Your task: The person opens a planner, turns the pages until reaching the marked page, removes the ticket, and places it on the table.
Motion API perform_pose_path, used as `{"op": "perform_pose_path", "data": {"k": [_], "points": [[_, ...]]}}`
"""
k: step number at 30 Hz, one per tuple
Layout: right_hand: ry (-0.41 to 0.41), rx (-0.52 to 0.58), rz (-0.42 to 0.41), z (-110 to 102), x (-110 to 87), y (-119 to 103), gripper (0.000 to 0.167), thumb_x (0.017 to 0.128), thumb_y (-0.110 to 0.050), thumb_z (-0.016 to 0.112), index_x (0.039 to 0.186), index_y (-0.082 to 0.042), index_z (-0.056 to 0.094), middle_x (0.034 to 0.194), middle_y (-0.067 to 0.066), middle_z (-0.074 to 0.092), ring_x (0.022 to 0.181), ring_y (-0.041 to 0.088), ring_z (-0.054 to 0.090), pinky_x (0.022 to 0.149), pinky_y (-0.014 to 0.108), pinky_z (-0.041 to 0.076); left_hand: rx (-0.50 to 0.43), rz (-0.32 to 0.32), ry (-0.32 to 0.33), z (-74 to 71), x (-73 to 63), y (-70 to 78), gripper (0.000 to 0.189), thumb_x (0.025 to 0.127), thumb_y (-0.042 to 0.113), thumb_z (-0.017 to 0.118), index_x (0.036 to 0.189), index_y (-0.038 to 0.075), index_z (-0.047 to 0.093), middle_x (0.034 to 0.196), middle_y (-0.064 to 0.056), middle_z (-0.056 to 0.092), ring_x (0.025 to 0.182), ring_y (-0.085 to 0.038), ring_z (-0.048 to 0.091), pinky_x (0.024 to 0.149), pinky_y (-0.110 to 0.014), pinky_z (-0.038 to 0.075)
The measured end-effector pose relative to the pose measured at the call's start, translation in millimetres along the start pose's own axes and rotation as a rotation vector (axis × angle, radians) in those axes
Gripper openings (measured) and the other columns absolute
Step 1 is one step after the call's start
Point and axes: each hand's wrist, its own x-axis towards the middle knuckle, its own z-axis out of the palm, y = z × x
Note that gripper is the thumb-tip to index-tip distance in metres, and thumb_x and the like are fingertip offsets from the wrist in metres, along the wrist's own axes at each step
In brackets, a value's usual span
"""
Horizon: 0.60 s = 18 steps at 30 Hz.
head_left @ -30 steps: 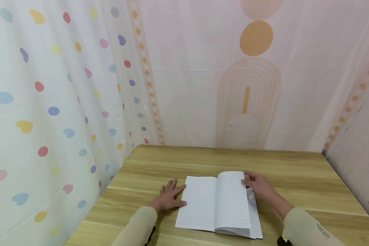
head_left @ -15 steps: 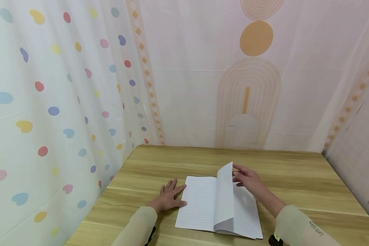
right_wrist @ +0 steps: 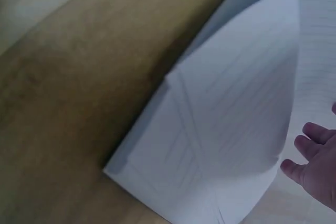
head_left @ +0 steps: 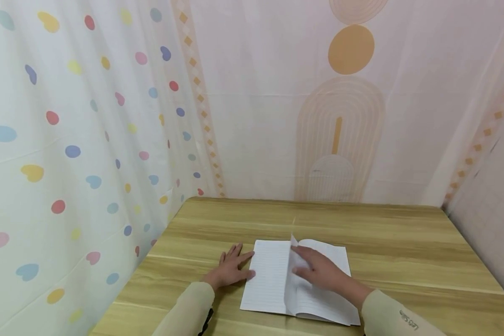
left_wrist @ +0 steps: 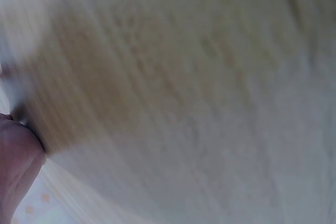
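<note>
A white notebook with ruled pages (head_left: 269, 280) lies spread on the table. One page (head_left: 290, 284) stands on edge near the spine, seen almost edge-on in the head view. My right hand (head_left: 321, 270) is over the right half, its extended fingers against the raised page. In the right wrist view a curved page (right_wrist: 236, 103) rises, with the fingertips of my right hand (right_wrist: 317, 163) right at its edge. My left hand (head_left: 231, 270) rests with spread fingers on the table, thumb and index finger at the notebook's left edge. Only a part of the left hand (left_wrist: 18, 153) shows in the blurred left wrist view.
The wood-grain table (head_left: 201, 224) reaches back to a pale patterned curtain (head_left: 256, 140). On the left hangs a white curtain with coloured dots (head_left: 88, 163). Another light curtain (head_left: 487, 210) borders the right side.
My right hand has moved left with a page, which has swung from the right half up to nearly upright at the spine. The left hand has stayed in place.
</note>
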Motion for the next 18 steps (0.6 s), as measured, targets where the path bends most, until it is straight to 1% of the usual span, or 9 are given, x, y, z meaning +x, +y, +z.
{"op": "perform_pose_path", "data": {"k": [3,6,7,8,9,12,14,16,18], "points": [[-0.102,-0.13,-0.053,6,-1.7,-2,0.06,0.098,-0.04,0.06,0.144,-0.002,0.05,0.144,0.028,0.046,0.134,0.047,0.041,0.107,0.063,0.031,-0.047,-0.018,0.018,0.1,1.3,2.6,0.054,0.106,0.043,0.039,0.149,0.011,0.048,0.162,-0.027,0.01,0.149,-0.044,0.001,0.114,-0.064,-0.005],[-0.196,-0.216,-0.044,10,-4.4,-6,0.062,0.096,-0.048,0.061,0.143,-0.008,0.053,0.148,0.026,0.043,0.138,0.045,0.036,0.11,0.065,0.025,-0.102,-0.045,0.037,-0.1,2.5,5.1,0.056,0.109,0.043,0.026,0.147,0.01,0.049,0.162,-0.026,0.013,0.149,-0.042,0.002,0.114,-0.062,-0.006],[-0.221,-0.23,-0.035,11,-5.5,-7,0.063,0.095,-0.049,0.061,0.143,-0.009,0.054,0.149,0.025,0.041,0.14,0.044,0.034,0.11,0.065,0.023,-0.127,-0.053,0.044,-0.3,2.9,5.7,0.058,0.108,0.044,0.026,0.148,0.007,0.047,0.161,-0.026,0.013,0.149,-0.042,0.002,0.114,-0.061,-0.007],[-0.24,-0.247,-0.03,12,-6.5,-7,0.064,0.095,-0.051,0.06,0.143,-0.01,0.054,0.15,0.025,0.041,0.14,0.045,0.032,0.11,0.065,0.023,-0.115,-0.057,0.041,-0.2,3.3,5.8,0.059,0.108,0.046,0.026,0.148,0.007,0.047,0.162,-0.025,0.013,0.149,-0.042,0.002,0.114,-0.061,-0.006],[-0.254,-0.249,-0.023,13,-7.5,-7,0.064,0.094,-0.052,0.061,0.142,-0.01,0.055,0.15,0.025,0.04,0.141,0.045,0.032,0.111,0.066,0.022,-0.096,-0.059,0.039,0.1,3.5,5.4,0.06,0.107,0.048,0.031,0.149,0.008,0.046,0.162,-0.025,0.014,0.15,-0.041,0.002,0.115,-0.061,-0.005],[-0.272,-0.252,-0.006,15,-9.7,-6,0.064,0.094,-0.052,0.061,0.142,-0.01,0.056,0.152,0.025,0.038,0.142,0.045,0.03,0.111,0.065,0.022,-0.026,-0.041,0.034,1.1,3.6,3.4,0.059,0.104,0.045,0.042,0.15,0.007,0.044,0.161,-0.026,0.015,0.149,-0.042,0.004,0.115,-0.063,-0.002],[-0.265,-0.254,-0.005,16,-10.3,-5,0.064,0.094,-0.051,0.061,0.142,-0.009,0.055,0.152,0.025,0.038,0.142,0.045,0.03,0.111,0.064,0.023,0.003,-0.025,0.033,1.7,3.1,2.2,0.057,0.104,0.043,0.044,0.149,0.008,0.046,0.161,-0.026,0.015,0.149,-0.043,0.005,0.114,-0.064,-0.001],[-0.256,-0.26,-0.004,16,-10.7,-3,0.064,0.094,-0.05,0.062,0.142,-0.009,0.055,0.152,0.024,0.038,0.142,0.044,0.03,0.112,0.062,0.024,-0.04,-0.024,0.052,1.9,2.4,1.8,0.057,0.106,0.041,0.04,0.148,0.003,0.045,0.16,-0.027,0.016,0.149,-0.044,0.005,0.114,-0.063,-0.002],[-0.245,-0.266,-0.009,16,-11.6,0,0.065,0.094,-0.051,0.061,0.142,-0.008,0.054,0.152,0.025,0.038,0.142,0.043,0.031,0.112,0.06,0.025,-0.09,-0.032,0.059,1.8,2.0,2.4,0.06,0.107,0.045,0.034,0.147,0.001,0.047,0.161,-0.026,0.015,0.149,-0.043,0.002,0.115,-0.061,-0.005]]}}
